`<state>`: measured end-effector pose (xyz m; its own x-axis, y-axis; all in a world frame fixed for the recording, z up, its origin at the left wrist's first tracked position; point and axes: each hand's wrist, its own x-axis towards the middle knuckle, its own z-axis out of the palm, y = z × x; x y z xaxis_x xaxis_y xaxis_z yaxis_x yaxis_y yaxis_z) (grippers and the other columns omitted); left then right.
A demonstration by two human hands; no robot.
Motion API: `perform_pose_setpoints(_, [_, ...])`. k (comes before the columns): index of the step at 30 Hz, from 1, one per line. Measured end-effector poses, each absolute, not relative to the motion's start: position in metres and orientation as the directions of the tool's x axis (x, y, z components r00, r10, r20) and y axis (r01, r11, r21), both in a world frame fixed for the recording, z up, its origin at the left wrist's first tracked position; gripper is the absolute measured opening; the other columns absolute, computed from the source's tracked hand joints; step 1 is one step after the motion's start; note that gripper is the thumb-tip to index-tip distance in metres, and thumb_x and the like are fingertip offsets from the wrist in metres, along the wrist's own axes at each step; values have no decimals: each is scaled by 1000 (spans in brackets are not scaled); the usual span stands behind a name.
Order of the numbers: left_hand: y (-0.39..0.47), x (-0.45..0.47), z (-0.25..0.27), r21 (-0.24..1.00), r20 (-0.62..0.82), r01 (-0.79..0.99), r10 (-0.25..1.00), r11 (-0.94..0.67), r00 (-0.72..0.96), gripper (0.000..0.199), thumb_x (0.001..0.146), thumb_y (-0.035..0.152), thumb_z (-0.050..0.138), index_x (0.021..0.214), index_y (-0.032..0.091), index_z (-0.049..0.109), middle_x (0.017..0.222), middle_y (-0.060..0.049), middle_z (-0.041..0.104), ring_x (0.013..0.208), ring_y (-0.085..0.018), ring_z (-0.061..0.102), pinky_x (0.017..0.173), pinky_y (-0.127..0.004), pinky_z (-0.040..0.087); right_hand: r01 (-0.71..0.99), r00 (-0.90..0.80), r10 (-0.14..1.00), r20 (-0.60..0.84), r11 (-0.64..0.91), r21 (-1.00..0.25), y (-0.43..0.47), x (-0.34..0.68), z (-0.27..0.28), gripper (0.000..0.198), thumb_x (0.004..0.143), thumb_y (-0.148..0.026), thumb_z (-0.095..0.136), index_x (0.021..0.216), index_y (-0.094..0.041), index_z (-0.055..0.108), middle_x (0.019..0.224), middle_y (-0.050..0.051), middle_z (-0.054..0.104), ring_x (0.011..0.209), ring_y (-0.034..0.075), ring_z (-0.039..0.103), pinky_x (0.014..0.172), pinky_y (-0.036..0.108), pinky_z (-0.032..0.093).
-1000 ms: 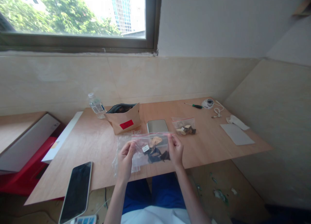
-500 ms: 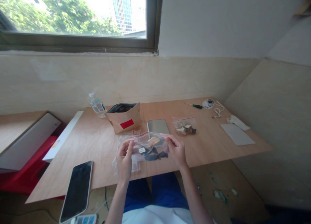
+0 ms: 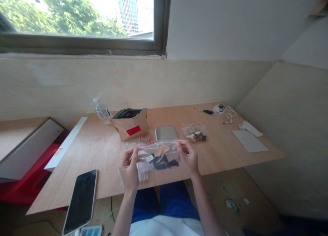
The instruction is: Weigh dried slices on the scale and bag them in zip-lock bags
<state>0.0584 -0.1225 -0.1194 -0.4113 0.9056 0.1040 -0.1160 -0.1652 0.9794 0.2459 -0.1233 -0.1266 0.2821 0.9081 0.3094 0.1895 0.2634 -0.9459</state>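
Note:
Between my hands a clear zip-top bag (image 3: 146, 162) with a red seal line is stretched near the table's front edge. Dark and tan dried pieces (image 3: 164, 161) and a small white label lie inside it. My left hand (image 3: 130, 166) pinches the bag's upper left corner, and my right hand (image 3: 187, 155) pinches the upper right one. Behind it rests a flat silver-topped device (image 3: 166, 133), partly covered by the bag. More clear bags (image 3: 142, 174) lie under and beside my left hand. A second filled zip-top bag (image 3: 196, 133) sits to the right.
An open brown paper pouch (image 3: 133, 126) with a red label stands at the back left beside a plastic bottle (image 3: 102, 111). Toward the right are a green screwdriver (image 3: 207, 111), a white round camera (image 3: 219, 109) and white paper (image 3: 249, 141). A large phone or tablet (image 3: 81, 200) is at front left.
My hands have moved slightly apart, drawing the bag's top edge straighter and tauter. The pieces inside have shifted a little. Everything else on the table stays put.

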Motion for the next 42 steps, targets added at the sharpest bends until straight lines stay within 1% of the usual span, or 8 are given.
perform_pose_setpoints(11, [-120,59,-128,980,126,-89,899,-178,-419,24,78,39,62,85,16,63,74,-1,67,68,-16,66,59,-26,55,200,264,917,300,252,-947,-121,249,-131,20,87,-38,52,81,-20,59,68,-1,63,46,9,54,43,19,45])
perform_pose_setpoints(14, [-120,59,-128,980,172,-24,902,-198,-397,23,79,39,60,86,16,63,75,-2,68,69,-16,66,63,-28,54,358,216,883,416,325,-875,-119,251,-125,17,88,-34,49,91,-21,60,87,4,66,78,16,64,70,30,53])
perform_pose_setpoints(16, [-120,59,-129,969,244,70,900,-235,-361,21,80,37,60,84,17,64,76,-2,68,71,-16,65,66,-27,53,494,137,838,528,405,-770,-119,250,-114,25,88,-31,50,109,-22,57,110,8,62,106,22,57,93,40,45])
perform_pose_setpoints(19, [-120,59,-132,924,376,179,892,-339,-251,17,81,34,60,83,18,66,82,-3,68,78,-16,64,72,-28,51,584,-87,821,564,500,-639,-119,242,-95,43,85,-31,56,126,-25,47,126,7,55,122,23,44,104,44,33])
perform_pose_setpoints(25, [-119,60,-134,830,521,288,848,-478,-95,9,81,26,60,85,22,67,86,-3,66,83,-16,60,75,-29,48,499,-341,757,557,648,-575,-109,221,-87,9,88,-25,55,90,-24,64,91,0,69,97,17,59,91,33,40])
perform_pose_setpoints(29, [-119,61,-138,850,497,260,860,-458,-110,9,81,24,60,87,21,66,84,-2,65,81,-16,60,71,-27,47,550,-336,752,567,645,-530,-103,212,-98,13,91,-21,50,81,-20,58,76,1,66,75,16,58,75,29,41])
perform_pose_setpoints(34, [-120,66,-141,860,493,245,854,-448,-168,6,81,24,60,84,20,64,82,-2,63,80,-15,59,72,-27,46,671,-296,746,596,607,-426,-104,197,-108,21,90,-11,38,75,-19,49,74,4,58,73,19,52,70,31,38])
perform_pose_setpoints(42, [-121,59,-142,856,494,298,839,-424,-228,6,83,24,57,84,20,62,84,-1,62,80,-13,58,70,-24,45,519,-289,834,470,550,-655,-108,206,-111,8,91,-24,49,87,-21,55,83,2,62,79,16,56,74,28,41])
